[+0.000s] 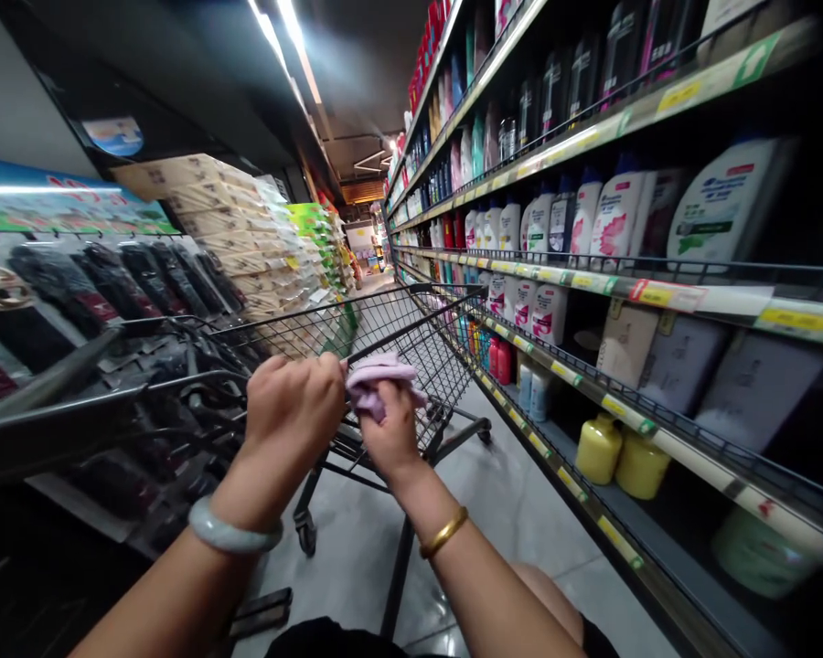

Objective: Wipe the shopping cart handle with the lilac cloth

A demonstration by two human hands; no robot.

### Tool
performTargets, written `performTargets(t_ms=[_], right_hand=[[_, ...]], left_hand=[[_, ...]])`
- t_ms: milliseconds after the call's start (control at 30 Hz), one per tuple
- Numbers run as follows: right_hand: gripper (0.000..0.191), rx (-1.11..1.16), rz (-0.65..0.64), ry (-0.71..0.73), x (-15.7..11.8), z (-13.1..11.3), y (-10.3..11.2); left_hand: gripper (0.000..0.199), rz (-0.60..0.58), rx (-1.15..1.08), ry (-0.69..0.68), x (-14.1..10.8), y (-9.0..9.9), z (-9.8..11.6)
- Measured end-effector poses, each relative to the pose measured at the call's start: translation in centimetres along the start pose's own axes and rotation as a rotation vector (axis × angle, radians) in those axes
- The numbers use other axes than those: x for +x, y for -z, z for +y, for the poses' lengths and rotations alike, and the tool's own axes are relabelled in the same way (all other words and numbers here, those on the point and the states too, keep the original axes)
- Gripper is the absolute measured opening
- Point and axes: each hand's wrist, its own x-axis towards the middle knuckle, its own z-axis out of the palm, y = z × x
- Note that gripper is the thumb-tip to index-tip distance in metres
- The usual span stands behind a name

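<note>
Right hand (392,429) is gripping a lilac cloth (382,370), left hand (294,397) is clenching, contents unseen; loose folds risk snagging on cart (431,343) wires.

Tiered shelves (720,477) along the right carry rows of white bottles (617,217), with dark bottles (552,91) one tier above and two yellow jars (598,450) (a squat, rounded pair) low down. On the grey tiled floor (521,498), a black wire cart (445,352) stands on wheels.
</note>
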Motion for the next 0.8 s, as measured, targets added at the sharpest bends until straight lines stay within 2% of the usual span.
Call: performTargets(t_ms=[67,100,233,300,367,433,500,567,700,800], right_hand=[[0.048,-0.042,-0.08,0.11,0.0,-0.4,-0.5],[0.049,-0.082,-0.093,0.087,-0.1,0.1,-0.6],[0.049,-0.172,0.044,-0.262,-0.6,3.5,-1.0],[0.045,-0.148,0.109,-0.342,-0.7,3.9,-1.1],[0.038,-0.108,0.113,-0.249,-0.7,2.7,-1.4],[0.037,-0.065,0.05,-0.062,-0.7,0.7,-1.8],[0.041,-0.047,-0.028,0.047,-0.8,-0.6,-2.0],[0.046,-0.056,-0.03,0.001,-0.9,-0.7,-2.0],[0.042,-0.025,0.141,-0.219,-0.6,1.2,-1.2],[0.037,-0.021,0.216,-0.199,-0.1,0.6,-0.6]], left_hand=[[0.042,-0.013,0.015,-0.028,-0.3,-0.3,-0.6],[0.041,-0.014,0.017,-0.027,-0.4,-0.6,-0.9],[0.041,0.013,-0.026,0.041,-0.9,-1.5,-2.1],[0.042,0.01,-0.041,0.055,-1.1,-1.6,-2.6],[0.042,0.01,-0.034,0.047,-1.4,-1.4,-2.9],[0.042,0.014,-0.011,0.034,-1.7,-1.0,-3.1],[0.042,0.015,0.011,0.021,-2.0,-0.5,-3.3],[0.042,0.012,0.03,0.017,-2.3,0.0,-3.5],[0.042,0.023,0.07,0.005,-2.8,0.9,-3.9],[0.041,0.046,0.085,-0.012,-3.3,0.9,-4.4]])
